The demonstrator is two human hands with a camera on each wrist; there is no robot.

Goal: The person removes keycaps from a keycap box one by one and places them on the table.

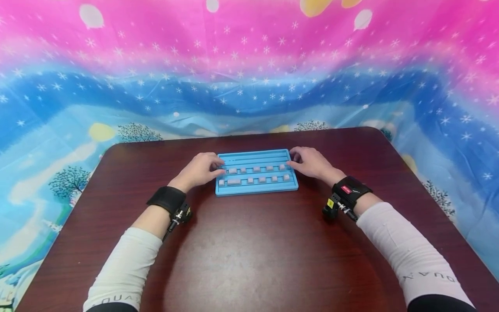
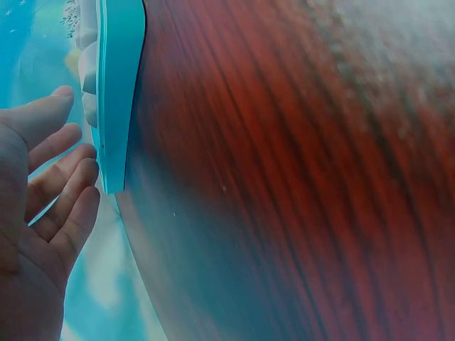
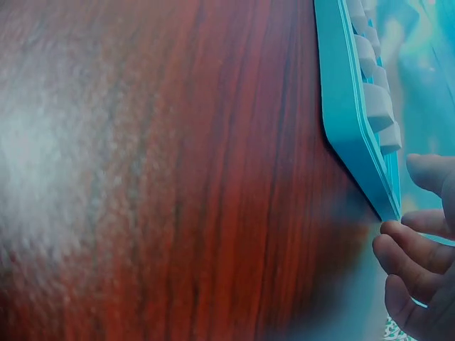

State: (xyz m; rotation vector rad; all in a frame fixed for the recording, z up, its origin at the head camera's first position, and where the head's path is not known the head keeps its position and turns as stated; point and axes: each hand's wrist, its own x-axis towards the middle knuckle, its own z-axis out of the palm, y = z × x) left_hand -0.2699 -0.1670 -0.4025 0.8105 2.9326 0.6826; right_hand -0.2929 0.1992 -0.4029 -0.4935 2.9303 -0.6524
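A light blue slotted tray (image 1: 257,189) lies flat on the table, with pale grey keycaps (image 1: 234,182) standing in two rows across it. One keycap in the front row is much wider than the others. My left hand (image 1: 198,170) is at the tray's left edge; in the left wrist view its fingers (image 2: 84,206) are loosely extended and spread beside the tray's end. At the right edge is my right hand (image 1: 309,162), thumb near the end of the rear row. Its relaxed fingers (image 3: 409,266) reach the tray's corner in the right wrist view.
The tray rests toward the back of a dark red-brown wooden table (image 1: 249,242) with rounded far corners. Behind and around the table hangs a patterned pink and blue cloth (image 1: 241,65). Both wrists carry black straps (image 1: 167,199) with small cameras.
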